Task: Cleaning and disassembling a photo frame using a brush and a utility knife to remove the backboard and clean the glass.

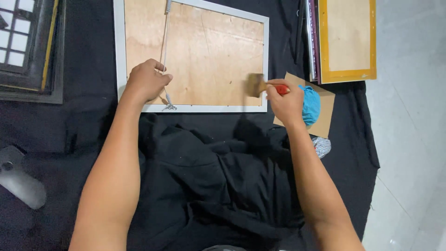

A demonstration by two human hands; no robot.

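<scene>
1. Two bare hands are at work over a picture frame (121,56) that lies face down on a black cloth (195,176); its brown backing board (209,56) faces up inside a pale grey border.
2. The left hand (146,80) rests on the lower left part of the board, with the fingers curled together. They pinch a thin hanging cord (164,42) that runs from the top edge of the frame down to a small metal fixing (170,107) at the bottom border.
3. The right hand (287,103) is closed around the red handle of a small hammer (260,86). The hammer head is blurred and stands just above the lower right corner of the frame.
4. Just beside the right hand, a ball of blue string (311,104) lies on a piece of brown cardboard (325,116).
5. At the top right, a yellow-bordered frame (347,76) lies on the pale floor (409,139), well apart from the hands. At the top left, a dark frame (51,56) lies on the cloth.
</scene>
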